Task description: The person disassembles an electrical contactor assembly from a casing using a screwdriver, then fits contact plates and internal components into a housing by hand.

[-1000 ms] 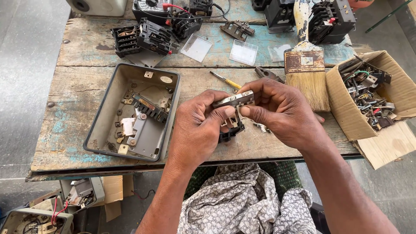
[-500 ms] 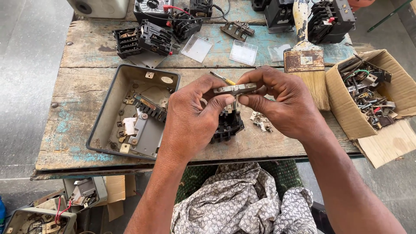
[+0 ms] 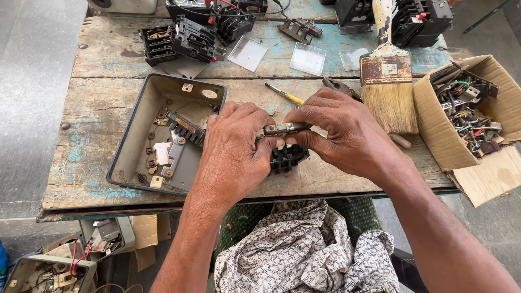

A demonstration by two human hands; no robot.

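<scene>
While a second ago the work sat higher, both hands now lower it: left hand (image 3: 236, 152) grasping black switch block (image 3: 287, 157), right hand (image 3: 342, 135) pinching metal strip (image 3: 285, 129) just above, bench (image 3: 97, 116) beneath.

Worn wooden table (image 3: 108, 179) carries grey metal tray (image 3: 135, 130), paintbrush (image 3: 388, 87), cardboard box (image 3: 434, 125), screwdriver (image 3: 285, 95).

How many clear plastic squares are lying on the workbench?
3, all along the far side of the workbench: clear plastic square by the black parts, second square mid-table, third square beside the paintbrush. Others may be hidden.
</scene>
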